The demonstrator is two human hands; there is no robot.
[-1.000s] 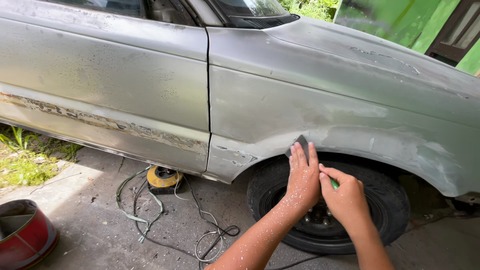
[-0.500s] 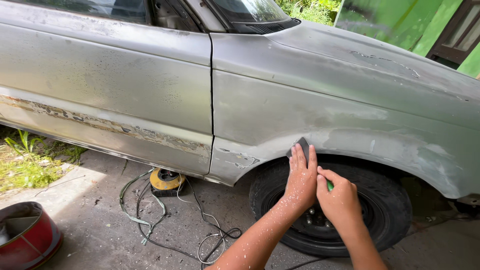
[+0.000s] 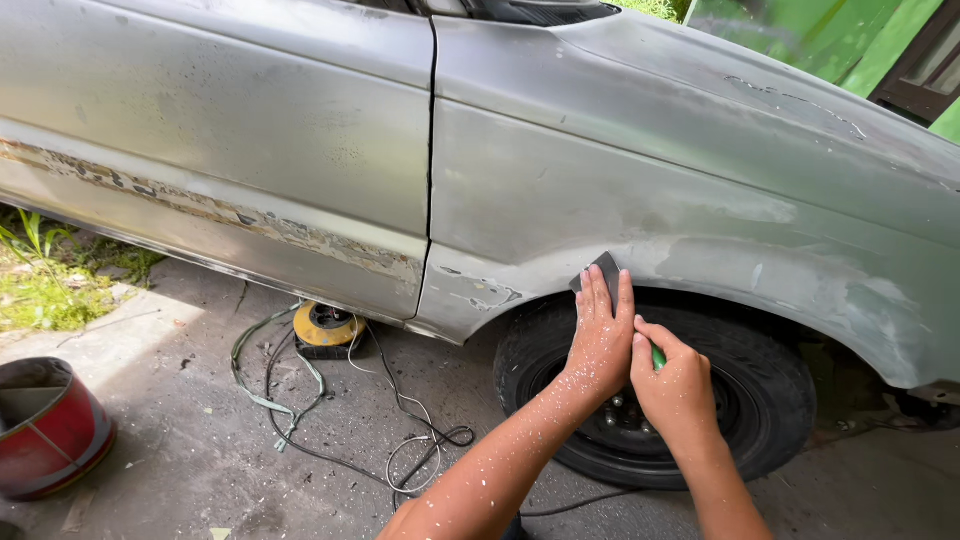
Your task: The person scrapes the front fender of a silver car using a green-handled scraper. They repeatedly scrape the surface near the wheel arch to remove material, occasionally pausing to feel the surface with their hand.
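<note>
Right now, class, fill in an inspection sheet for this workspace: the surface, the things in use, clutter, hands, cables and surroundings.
Surface: grey car fender, sanded dull, with pale filler patches along the wheel arch; the door beside it has a flaking strip low down.
Things in use: dark sanding pad pressed flat on the arch edge above the tyre; a green item shows at the right hand, kind unclear.
Clutter: red bucket on the concrete at the left.
Hands: left hand flat on the pad, speckled white; right hand closed around the green item.
Cables: loose tangled cords by a yellow reel under the door.
Surroundings: grass at left, green wall behind.
</note>
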